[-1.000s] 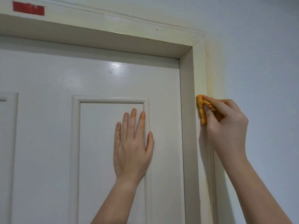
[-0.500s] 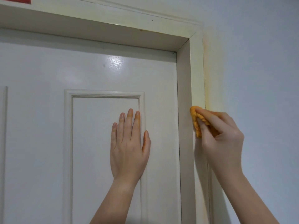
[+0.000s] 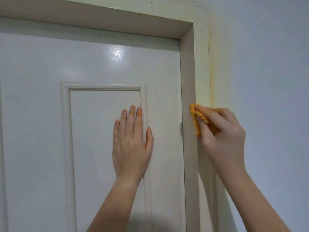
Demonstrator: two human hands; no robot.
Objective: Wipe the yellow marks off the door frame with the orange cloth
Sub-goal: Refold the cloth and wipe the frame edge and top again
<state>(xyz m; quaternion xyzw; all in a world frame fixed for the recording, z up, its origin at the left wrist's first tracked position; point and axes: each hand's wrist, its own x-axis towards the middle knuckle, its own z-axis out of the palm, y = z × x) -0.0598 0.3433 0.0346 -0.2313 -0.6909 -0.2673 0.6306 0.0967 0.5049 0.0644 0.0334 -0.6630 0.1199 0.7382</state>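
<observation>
If the right hand (image 3: 224, 141) drifts rightward, the orange cloth (image 3: 196, 123) could smear yellow onto the wall (image 3: 267, 81), already tinted beside the door frame (image 3: 202, 64). Pinched between thumb and fingers, it presses the frame right of centre. Left hand (image 3: 132, 148) lies spread flat on the door (image 3: 83, 64).

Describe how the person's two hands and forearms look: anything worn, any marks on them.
Both forearms are bare, with no sleeves in view. No rings, watch, bracelet or gloves show on the left hand or the right hand. The left hand's fingertips and thumb edge carry an orange-yellow stain. Nails are short and unpainted.
</observation>
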